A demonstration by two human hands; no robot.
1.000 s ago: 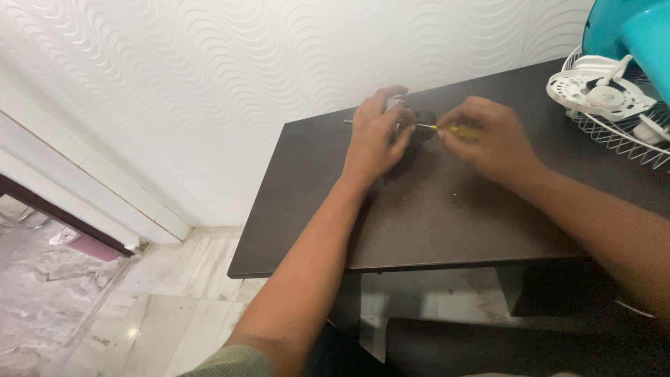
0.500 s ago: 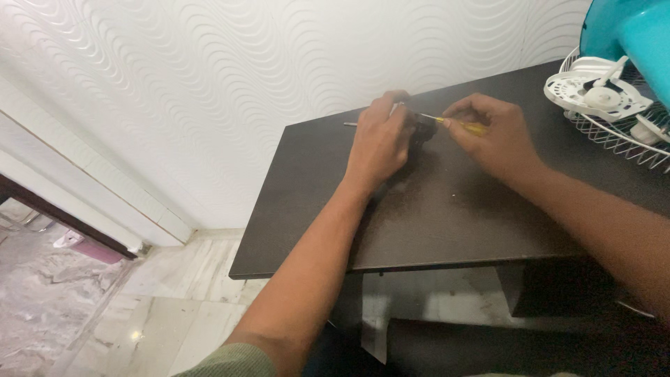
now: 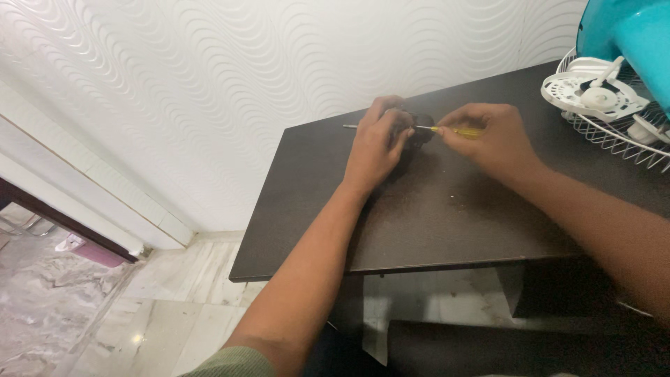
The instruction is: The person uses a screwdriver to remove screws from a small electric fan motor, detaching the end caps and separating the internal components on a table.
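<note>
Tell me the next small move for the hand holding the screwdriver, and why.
Probably keep turning the yellow-handled screwdriver in place. Its tip already sits in the small dark part that the left hand steadies on the table, and the right hand grips the handle.

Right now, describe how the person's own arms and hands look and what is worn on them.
Both forearms are bare, with no watch, ring or glove visible on the left hand or the right hand. An olive-green sleeve edge shows near the left upper arm at the bottom of the picture. No right sleeve is in view.
</note>
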